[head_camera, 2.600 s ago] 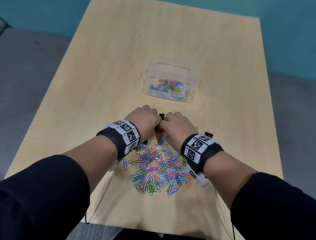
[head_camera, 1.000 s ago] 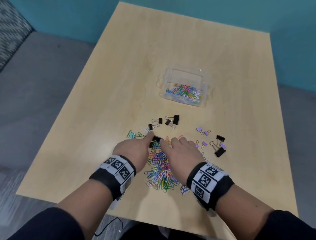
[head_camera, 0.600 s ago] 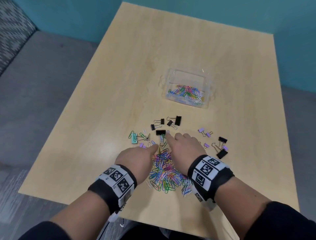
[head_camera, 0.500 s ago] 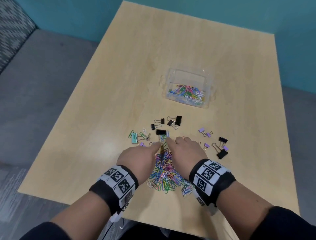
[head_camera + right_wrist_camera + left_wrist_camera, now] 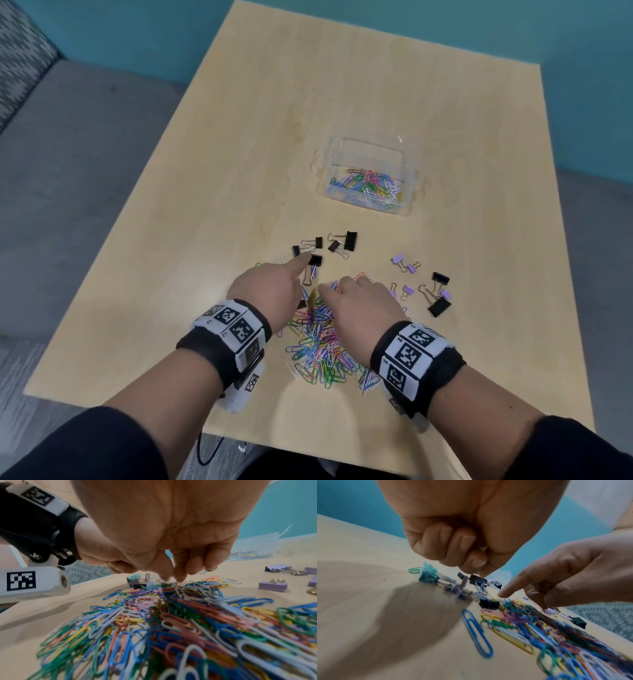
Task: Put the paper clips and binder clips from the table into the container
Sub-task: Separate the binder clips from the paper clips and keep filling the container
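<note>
Left hand [image 5: 270, 291] pinches a black binder clip [image 5: 315, 261] just beyond its knuckles, while right hand [image 5: 363, 301], fingers loosely bent and empty, picks at the paper clips [image 5: 322, 346] beneath, feeding the container [image 5: 371, 176].

Light wood-grain rectangular counter [image 5: 239, 144] spans most of the head view. Teal wall [image 5: 137, 31] runs behind its far edge. Grey carpeted floor [image 5: 85, 164] lies at left; grey-and-white zigzag-patterned fabric surface [image 5: 20, 58] shows at upper left.

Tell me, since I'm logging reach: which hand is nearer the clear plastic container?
Left, narrowly. The left hand points ahead among the black binder clips; the right hand sits further back from the clear plastic container, over the paper clip pile.
</note>
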{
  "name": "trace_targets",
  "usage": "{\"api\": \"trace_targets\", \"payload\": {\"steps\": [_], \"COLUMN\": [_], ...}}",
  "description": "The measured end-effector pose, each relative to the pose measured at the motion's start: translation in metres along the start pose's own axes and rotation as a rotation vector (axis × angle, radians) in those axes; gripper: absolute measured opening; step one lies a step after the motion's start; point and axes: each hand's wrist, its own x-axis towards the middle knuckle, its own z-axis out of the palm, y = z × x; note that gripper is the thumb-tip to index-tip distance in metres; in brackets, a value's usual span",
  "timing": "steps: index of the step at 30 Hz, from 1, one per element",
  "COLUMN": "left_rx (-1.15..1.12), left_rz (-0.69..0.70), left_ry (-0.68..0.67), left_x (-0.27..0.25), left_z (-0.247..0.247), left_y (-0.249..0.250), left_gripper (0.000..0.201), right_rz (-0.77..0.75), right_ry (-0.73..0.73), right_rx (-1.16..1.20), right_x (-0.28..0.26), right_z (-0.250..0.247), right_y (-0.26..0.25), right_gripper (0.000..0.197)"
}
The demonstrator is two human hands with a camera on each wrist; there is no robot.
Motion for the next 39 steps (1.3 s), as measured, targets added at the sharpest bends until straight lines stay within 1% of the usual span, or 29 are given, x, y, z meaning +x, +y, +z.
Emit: {"api": "trace_targets", "payload": {"steps": [2,5,10,14,16,20,26,33,34,36,38,39], "left_rx": [0.009,0.039,0.089,0.117,0.153,0.203,0.269,0.295,0.273,0.208,0.035,-0.062], "left_rz": [0.02,0.035,0.048,0.06,0.064,0.064,0.07,0.065,0.07,0.068,-0.003,-0.057], "left_ry": [0.029,-0.023,-0.036,-0.009,-0.032,-0.084,-0.125,-0.183,-0.176,-0.118,0.025,0.109], "left_x": [0.006,0.014,0.015,0.013,0.012,0.013,0.018,0.025,0.025,0.023,0.02,0.017], "left_z": [-0.004,-0.005,-0.003,-0.005,-0.005,-0.006,-0.012,-0.018,-0.018,-0.019,-0.02,-0.019], "left_y": [0.0,-0.001,-0.004,-0.006,-0.006,-0.007,-0.005,-0.007,-0.008,-0.013,-0.021,-0.026], "left_gripper": [0.056,0.056,0.059,0.053,0.053,0.062,0.067,0.063,0.061,0.055,0.043,0.035], "right_rz": [0.01,0.021,0.008,0.005,0.002,-0.012,-0.037,-0.048,-0.044,-0.04,-0.041,-0.037], "right_ry": [0.013,0.0,-0.016,-0.008,-0.01,0.002,0.027,0.049,0.048,0.054,0.06,0.064], "right_rx": [0.001,-0.01,-0.076,-0.101,-0.097,-0.092,-0.107,-0.105,-0.104,-0.092,-0.072,-0.058], "right_x": [0.005,0.013,0.016,0.017,0.017,0.018,0.017,0.017,0.019,0.022,0.022,0.022], "right_z": [-0.002,-0.003,-0.007,-0.006,-0.006,-0.006,-0.005,-0.007,-0.008,-0.012,-0.014,-0.014], "right_y": [0.0,0.0,-0.002,-0.003,-0.002,-0.002,-0.003,-0.005,-0.005,-0.005,-0.003,-0.002], "right_gripper": [0.069,0.077,0.071,0.077,0.078,0.077,0.074,0.079,0.077,0.062,0.043,0.038]}}
